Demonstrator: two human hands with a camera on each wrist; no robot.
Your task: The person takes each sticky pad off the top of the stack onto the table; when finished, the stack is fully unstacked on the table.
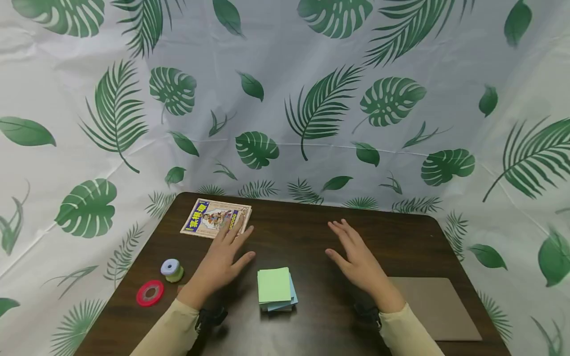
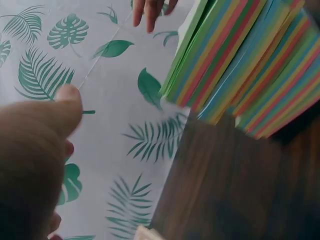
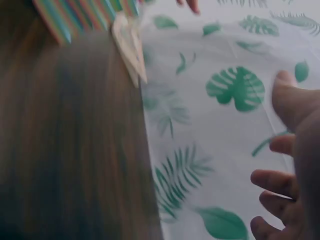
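Note:
A tall stack of square coloured paper notes [image 1: 273, 285] stands on the dark table between my hands, light green on top with blue edges showing beneath. In the left wrist view its layered sides [image 2: 240, 60] show green, yellow, red and blue stripes. My left hand [image 1: 221, 264] hovers left of the stack with fingers extended, holding nothing. On the other side, my right hand [image 1: 359, 264] is also raised and spread loosely, apart from the stack. Both palms face inward.
An illustrated booklet [image 1: 213, 217] lies at the back left, partly behind my left fingers. Nearer are a blue-topped spool [image 1: 171, 270] and a red ring-shaped roll [image 1: 150, 293]. A flat grey-brown board [image 1: 438, 309] lies at the right. Leaf-patterned cloth [image 1: 285, 123] hangs behind the table.

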